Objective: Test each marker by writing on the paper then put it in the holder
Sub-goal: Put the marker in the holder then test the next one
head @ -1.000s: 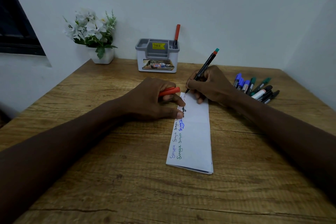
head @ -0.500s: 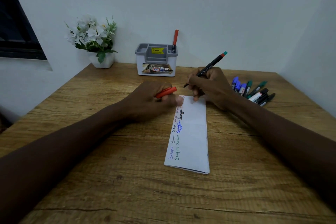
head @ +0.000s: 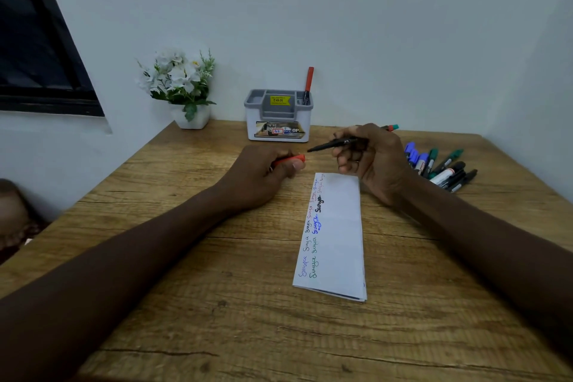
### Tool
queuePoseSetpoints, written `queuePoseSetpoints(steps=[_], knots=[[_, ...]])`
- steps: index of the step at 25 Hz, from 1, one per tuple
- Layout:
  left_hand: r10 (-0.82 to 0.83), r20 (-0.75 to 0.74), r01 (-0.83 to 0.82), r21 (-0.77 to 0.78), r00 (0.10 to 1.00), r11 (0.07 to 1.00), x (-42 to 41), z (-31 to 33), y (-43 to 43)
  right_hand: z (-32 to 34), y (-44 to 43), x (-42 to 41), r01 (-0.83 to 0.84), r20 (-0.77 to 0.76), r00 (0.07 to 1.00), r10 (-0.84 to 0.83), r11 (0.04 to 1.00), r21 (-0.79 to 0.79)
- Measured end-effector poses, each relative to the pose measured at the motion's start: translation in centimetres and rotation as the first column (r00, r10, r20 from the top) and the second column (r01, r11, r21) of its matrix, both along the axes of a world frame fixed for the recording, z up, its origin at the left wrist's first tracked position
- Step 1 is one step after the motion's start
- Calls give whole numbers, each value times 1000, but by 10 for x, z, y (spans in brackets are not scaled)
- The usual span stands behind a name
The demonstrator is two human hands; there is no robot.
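Note:
A folded white paper (head: 339, 236) with several written words along its left edge lies on the wooden table (head: 217, 304). My right hand (head: 369, 161) holds a thin black marker (head: 333, 144) level above the paper's far end, its tip pointing left. My left hand (head: 263, 175) grips the marker's red cap (head: 290, 160) just left of that tip; a small gap separates them. The grey and white holder (head: 279, 121) stands at the back with one red-capped marker (head: 308, 84) upright in its right slot.
A pile of several blue, green and black markers (head: 440, 166) lies at the right of the table. A white pot of white flowers (head: 181, 87) stands at the back left by the wall. A dark window (head: 37, 49) is on the left.
My right hand lifted the marker off the paper and turned it level, tip toward the left. My left hand let go of the paper's edge and moved the red cap up toward the tip.

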State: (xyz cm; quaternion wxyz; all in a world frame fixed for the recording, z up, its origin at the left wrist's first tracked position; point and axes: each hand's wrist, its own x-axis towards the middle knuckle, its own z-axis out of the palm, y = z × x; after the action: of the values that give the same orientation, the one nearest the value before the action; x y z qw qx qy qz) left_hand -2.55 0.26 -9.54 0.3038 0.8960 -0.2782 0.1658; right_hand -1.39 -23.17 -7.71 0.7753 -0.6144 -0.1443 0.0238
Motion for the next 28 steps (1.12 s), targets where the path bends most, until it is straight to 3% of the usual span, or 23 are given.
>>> queuePoseSetpoints(steps=[13,17,22,28], knots=[[-7,-38,6,-32,999,999,0,0,-2,0,-3,2,-41,-22,999,41,999,-19],[-7,-55,4,-58,998,998,-2,1,-1,-3,-8,4,-19,47,999,26,991,-130],[-57,60,56,18,997,998,-1,-3,-1,-8,-7,2,-46,120,988,101,917,-395],[-1,108,3,-15,994,1000,-3,-8,-6,-11,-1,6,5,311,932,184,854,-520]])
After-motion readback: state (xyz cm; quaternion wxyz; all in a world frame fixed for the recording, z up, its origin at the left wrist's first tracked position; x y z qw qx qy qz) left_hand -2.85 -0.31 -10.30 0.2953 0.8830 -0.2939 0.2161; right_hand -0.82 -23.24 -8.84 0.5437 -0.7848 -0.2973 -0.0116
